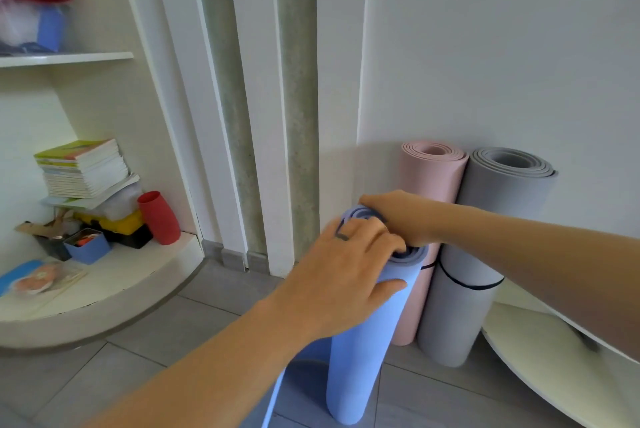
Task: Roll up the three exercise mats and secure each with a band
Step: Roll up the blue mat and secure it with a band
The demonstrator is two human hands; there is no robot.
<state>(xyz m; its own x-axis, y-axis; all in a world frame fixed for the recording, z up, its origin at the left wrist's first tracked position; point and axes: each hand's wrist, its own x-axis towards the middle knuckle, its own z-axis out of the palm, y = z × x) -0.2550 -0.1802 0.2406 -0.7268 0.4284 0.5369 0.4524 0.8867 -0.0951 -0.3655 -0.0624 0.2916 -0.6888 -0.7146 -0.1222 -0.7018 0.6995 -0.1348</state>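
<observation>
A blue mat [363, 341] stands upright on the floor, rolled, with a loose flap hanging at its lower left. My left hand [346, 261] grips its top end, thumb against the side and fingers over the rim. My right hand [391, 216] curls over the far side of the same top end. Behind it, a rolled pink mat [433, 178] and a rolled grey mat [498, 219] lean upright against the wall, each with a thin dark band [471, 285] around its middle.
A curved white shelf unit [114, 285] at the left holds stacked books [83, 168], a red cup [159, 216], a blue box and clutter. Another curved white shelf [554, 368] sits at the lower right. Grey floor tiles lie below.
</observation>
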